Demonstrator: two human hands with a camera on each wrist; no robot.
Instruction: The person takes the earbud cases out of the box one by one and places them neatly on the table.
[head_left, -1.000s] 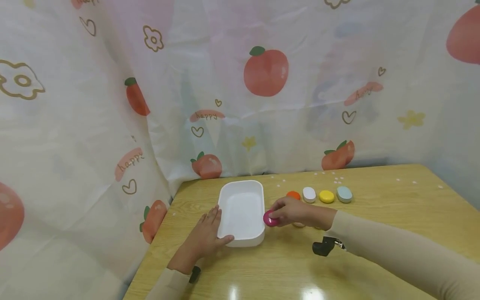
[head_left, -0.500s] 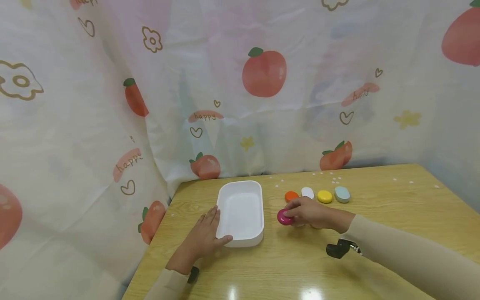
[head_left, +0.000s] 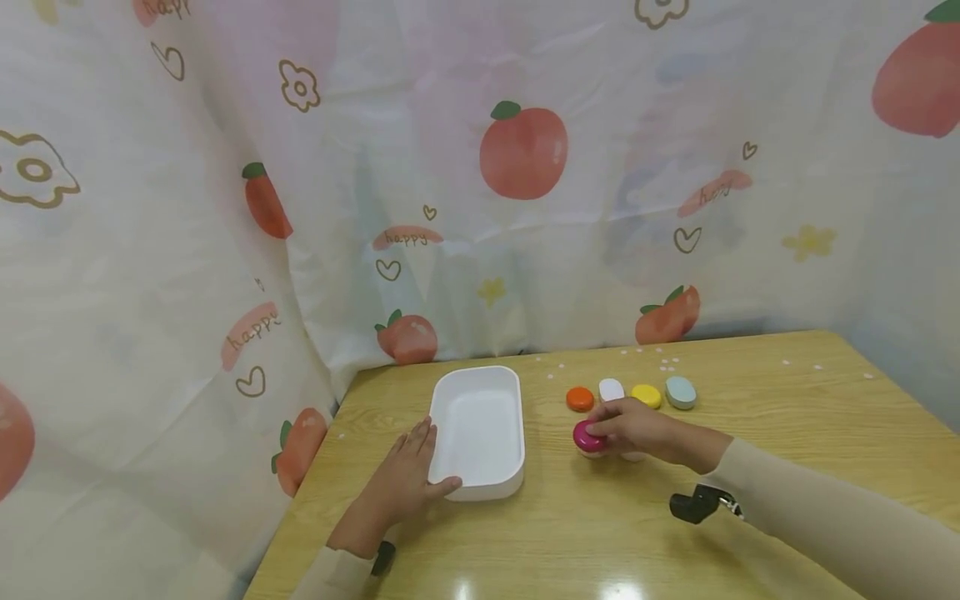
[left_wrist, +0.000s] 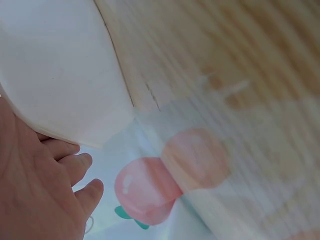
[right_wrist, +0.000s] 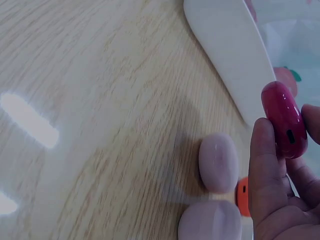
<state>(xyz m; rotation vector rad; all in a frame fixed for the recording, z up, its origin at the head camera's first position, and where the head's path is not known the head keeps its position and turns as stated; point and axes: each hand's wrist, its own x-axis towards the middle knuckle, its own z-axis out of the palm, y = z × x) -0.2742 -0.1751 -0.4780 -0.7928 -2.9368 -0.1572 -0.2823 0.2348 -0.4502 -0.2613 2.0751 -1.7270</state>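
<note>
My right hand [head_left: 637,429] pinches a small, glossy magenta oval case [head_left: 589,436] between thumb and fingers, to the right of the white tray. A small dark slot shows on the side of the magenta case [right_wrist: 284,120] in the right wrist view, where it is held off the table. Below the hand, two pale pinkish rounded cases [right_wrist: 218,162] rest on the wood; the head view mostly hides them. My left hand [head_left: 401,475] rests against the white rectangular tray [head_left: 483,492], fingers along its left wall and thumb at the near rim. Nothing is seen inside the tray.
Behind the right hand stand an orange case [head_left: 580,399], a white case [head_left: 611,389], a yellow case [head_left: 647,396] and a light blue case [head_left: 681,392] in a row. A fruit-print curtain [head_left: 450,275] hangs along the back of the wooden table [head_left: 525,550].
My right hand has carried the magenta case rightward, away from the tray's right wall to above the pale cases. The left hand stays at the tray. The view has shifted slightly.
</note>
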